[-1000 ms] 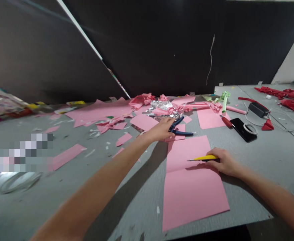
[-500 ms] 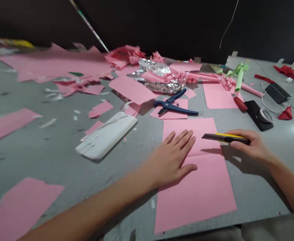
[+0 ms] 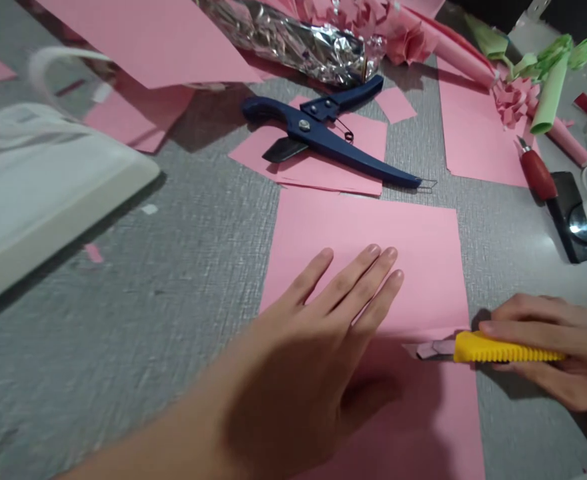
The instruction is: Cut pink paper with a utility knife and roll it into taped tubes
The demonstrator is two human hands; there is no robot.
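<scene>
A creased sheet of pink paper lies in front of me on the grey table. My left hand rests flat on it, palm down, fingers stretched out. At the sheet's right edge, my right hand grips a yellow utility knife. The knife's blade points left, over the paper close to the fold; whether it touches cannot be made out. Just beyond the sheet, blue-handled pruning shears lie across smaller pink paper pieces.
A white block-like object sits at the left. Crumpled foil and pink paper flowers are at the back. To the right lie a green paper roll, a red-handled craft knife and a black phone-like slab.
My view has moved in closer to the paper. The knife has turned, showing its yellow side, and its blade has come nearer the fold. My left hand stays flat on the sheet.
</scene>
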